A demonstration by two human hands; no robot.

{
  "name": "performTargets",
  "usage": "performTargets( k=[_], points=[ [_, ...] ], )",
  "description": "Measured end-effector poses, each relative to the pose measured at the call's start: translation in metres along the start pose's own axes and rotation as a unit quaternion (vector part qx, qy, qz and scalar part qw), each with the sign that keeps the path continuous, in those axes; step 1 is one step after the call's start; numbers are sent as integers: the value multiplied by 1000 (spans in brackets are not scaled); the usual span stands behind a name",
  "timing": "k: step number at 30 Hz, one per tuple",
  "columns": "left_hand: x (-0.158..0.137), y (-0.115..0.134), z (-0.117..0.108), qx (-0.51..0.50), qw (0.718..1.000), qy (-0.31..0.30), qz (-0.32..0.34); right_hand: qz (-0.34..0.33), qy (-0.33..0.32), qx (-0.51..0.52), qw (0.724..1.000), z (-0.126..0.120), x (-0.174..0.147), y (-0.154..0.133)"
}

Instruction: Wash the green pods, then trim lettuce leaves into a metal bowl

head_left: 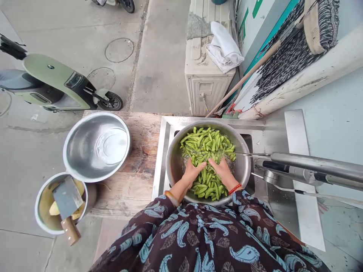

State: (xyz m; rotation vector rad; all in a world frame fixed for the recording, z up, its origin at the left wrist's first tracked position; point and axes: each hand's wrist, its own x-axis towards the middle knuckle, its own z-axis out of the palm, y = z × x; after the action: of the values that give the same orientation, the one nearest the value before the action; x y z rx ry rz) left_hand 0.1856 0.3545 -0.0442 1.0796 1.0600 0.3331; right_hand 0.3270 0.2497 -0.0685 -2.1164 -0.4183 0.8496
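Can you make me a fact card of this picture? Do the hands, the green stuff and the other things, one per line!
Left hand: down in the green pods
Right hand: in the pods too, red bracelet at the wrist
Pods: in water, inside a big metal bowl
Second bowl: on the wooden bench, left of the sink
Cleaver: lying over yellowish pieces in a smaller pot
Farther off: green scooter, white cloth

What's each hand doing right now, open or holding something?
Left hand: dipped among the pods; can't tell if it grips any.
Right hand: also among the pods; grip can't be told.
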Motion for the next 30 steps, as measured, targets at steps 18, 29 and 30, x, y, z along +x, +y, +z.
performTargets(
  k=[18, 29, 30],
  points=[
    [-13, 43, -36, 207, 966, 44, 149, -166, 5, -115, 979, -75, -16, -28],
    [1, 17, 18, 10, 998, -53, 36, -64, 18, 57, 996, 15, -18, -18],
    [3, 20, 19, 6, 998, -44, 49, -80, 35, 41, 995, 12, -19, -23]
  ],
)
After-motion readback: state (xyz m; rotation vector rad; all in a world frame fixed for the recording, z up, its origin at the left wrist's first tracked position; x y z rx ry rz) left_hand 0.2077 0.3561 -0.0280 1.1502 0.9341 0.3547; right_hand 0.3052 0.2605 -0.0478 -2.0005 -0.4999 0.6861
